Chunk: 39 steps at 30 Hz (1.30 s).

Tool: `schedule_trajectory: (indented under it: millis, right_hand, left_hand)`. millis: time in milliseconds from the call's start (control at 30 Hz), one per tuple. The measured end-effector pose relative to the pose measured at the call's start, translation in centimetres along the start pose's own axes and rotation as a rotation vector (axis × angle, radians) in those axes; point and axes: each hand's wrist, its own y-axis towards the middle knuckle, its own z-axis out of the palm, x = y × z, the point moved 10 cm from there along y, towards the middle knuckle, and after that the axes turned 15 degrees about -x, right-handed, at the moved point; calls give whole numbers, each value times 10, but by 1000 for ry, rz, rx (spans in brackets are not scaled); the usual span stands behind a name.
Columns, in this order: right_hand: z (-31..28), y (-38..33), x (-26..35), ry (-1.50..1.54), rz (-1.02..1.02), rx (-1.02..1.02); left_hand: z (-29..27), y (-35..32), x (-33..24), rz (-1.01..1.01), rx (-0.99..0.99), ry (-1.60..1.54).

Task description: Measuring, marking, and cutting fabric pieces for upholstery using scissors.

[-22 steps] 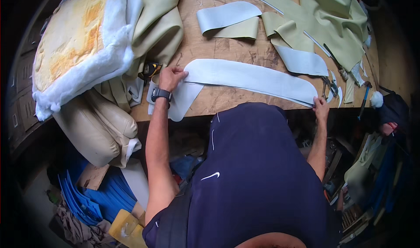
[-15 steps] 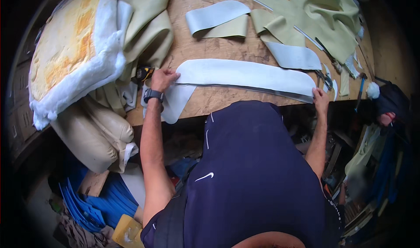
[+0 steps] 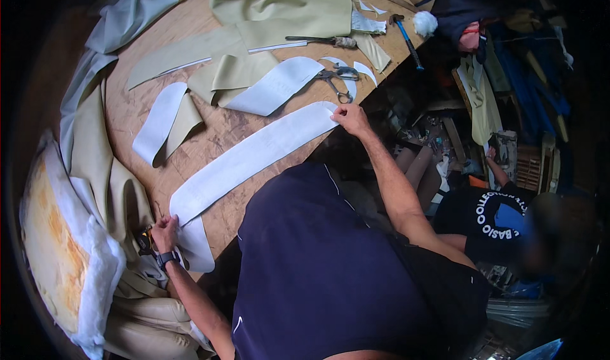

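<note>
A long strip of upholstery vinyl [image 3: 254,152] lies across the wooden table, its white backing facing up and its ends rounded. At its near left end my left hand [image 3: 165,234] has the edge pinched between thumb and fingers; a watch is on that wrist. My right hand [image 3: 349,119] pinches the far right end by the table's edge. Partly under the left end, another white-backed piece [image 3: 198,249] reaches over the edge. Scissors [image 3: 340,77] lie just beyond my right hand. Beside my left hand is a black and yellow tape measure [image 3: 146,240], partly hidden.
Folded vinyl strips [image 3: 159,122] and a large beige sheet [image 3: 286,4] lie farther back on the table [image 3: 136,150]. A hammer [image 3: 405,39] rests at the right edge. Padded foam [image 3: 60,252] stands at left. Another person [image 3: 495,217] is at lower right, near cluttered shelving.
The head view has swung to the right, so the table now slants and the other person shows more. Both hands still hold the strip's ends.
</note>
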Motion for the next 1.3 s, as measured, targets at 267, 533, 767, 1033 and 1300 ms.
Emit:
schedule_trajectory:
  millis: [267,533,767,1033,1300]
  right_hand:
    - [2,3,-4,49,36,-5]
    - [8,6,-13,108,31,10]
    - [9,11,-18,167,6,2]
    - [14,16,-8,149,-63,2]
    - [14,12,-28,125,-135,65]
  left_hand:
    - [-5,6,16,-60,-36,-30]
    - [-4,5,25,-52,-50,-67]
    - [-2,13,26,-73,-39,-41]
    - [-6,29,20,-54,-19,-34]
    - [-10,-5,-18,82,-10,341]
